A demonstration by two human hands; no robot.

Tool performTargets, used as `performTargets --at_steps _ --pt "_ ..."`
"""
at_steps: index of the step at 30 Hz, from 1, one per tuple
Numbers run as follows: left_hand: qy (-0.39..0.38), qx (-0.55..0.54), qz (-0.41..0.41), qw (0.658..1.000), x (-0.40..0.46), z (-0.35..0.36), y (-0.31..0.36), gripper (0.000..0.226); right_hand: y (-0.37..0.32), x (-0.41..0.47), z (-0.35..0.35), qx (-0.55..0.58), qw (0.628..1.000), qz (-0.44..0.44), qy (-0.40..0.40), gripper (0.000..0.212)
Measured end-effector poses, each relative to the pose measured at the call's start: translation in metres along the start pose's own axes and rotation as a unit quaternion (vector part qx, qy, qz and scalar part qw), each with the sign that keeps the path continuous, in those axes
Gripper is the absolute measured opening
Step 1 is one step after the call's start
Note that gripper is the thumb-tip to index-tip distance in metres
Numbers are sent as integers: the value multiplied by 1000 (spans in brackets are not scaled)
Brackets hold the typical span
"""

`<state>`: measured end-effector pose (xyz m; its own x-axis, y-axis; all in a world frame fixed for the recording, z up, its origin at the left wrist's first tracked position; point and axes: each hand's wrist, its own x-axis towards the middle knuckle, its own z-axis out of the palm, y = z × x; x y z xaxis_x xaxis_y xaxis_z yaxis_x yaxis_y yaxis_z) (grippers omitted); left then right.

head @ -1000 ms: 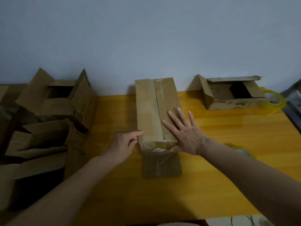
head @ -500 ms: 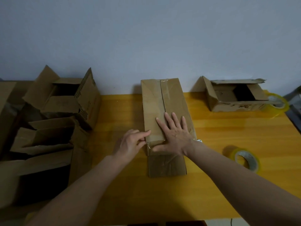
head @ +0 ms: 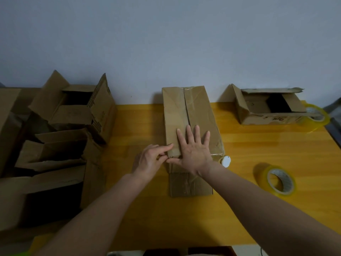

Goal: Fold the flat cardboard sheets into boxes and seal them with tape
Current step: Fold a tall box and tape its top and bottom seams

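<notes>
One taped box point(head: 191, 117) lies mid-table under the flat, open right hand point(head: 193, 154), the left hand point(head: 149, 159) pokes its corner with one finger, two tape rolls point(head: 276, 180) sit right.

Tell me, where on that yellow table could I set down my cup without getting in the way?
Bare yellow table lies between the taped box under the right hand and the open box at the wall. More lies near the front edge, beside the tape roll. The stacked boxes crowd the left, where the left hand works.
</notes>
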<state>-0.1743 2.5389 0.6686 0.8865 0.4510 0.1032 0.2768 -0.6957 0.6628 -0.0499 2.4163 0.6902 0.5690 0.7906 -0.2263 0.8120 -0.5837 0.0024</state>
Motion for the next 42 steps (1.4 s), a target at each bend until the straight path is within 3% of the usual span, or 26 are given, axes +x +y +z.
performTargets --at_steps 4,9,13,17,23,28,32,34,35,36,38,40,42 --pt "6 36 32 999 2 -6 4 39 -5 -1 -2 1 1000 -2 8 101" --pt "69 152 86 982 6 -2 19 20 19 -6 -6 46 991 -122 15 98" --pt "-29 199 140 969 35 20 33 65 58 -7 -8 -66 991 -112 42 96" --pt "-34 286 232 929 43 33 26 74 69 -10 -1 -56 984 -159 47 95" --pt "66 214 339 914 46 43 13 62 105 -10 16 -9 947 -265 180 68" --pt "74 193 347 915 46 41 16 56 113 -8 27 11 930 -273 246 55" --pt "12 230 321 919 41 23 19 46 98 -14 19 74 943 -227 234 57" --pt "-7 226 288 931 34 8 15 44 84 -20 16 229 944 -70 228 63" --pt "3 204 254 945 30 1 15 43 75 -23 14 325 924 30 198 66" --pt "21 184 208 961 28 -4 19 45 65 -28 14 414 893 91 152 67" --pt "36 199 75 976 32 -9 34 54 39 -38 19 526 846 62 68 57" --pt "-32 245 -96 964 41 -6 49 73 9 -50 24 519 854 7 42 47" --pt "-113 265 -198 937 41 3 54 97 -5 -58 27 491 866 34 84 54"
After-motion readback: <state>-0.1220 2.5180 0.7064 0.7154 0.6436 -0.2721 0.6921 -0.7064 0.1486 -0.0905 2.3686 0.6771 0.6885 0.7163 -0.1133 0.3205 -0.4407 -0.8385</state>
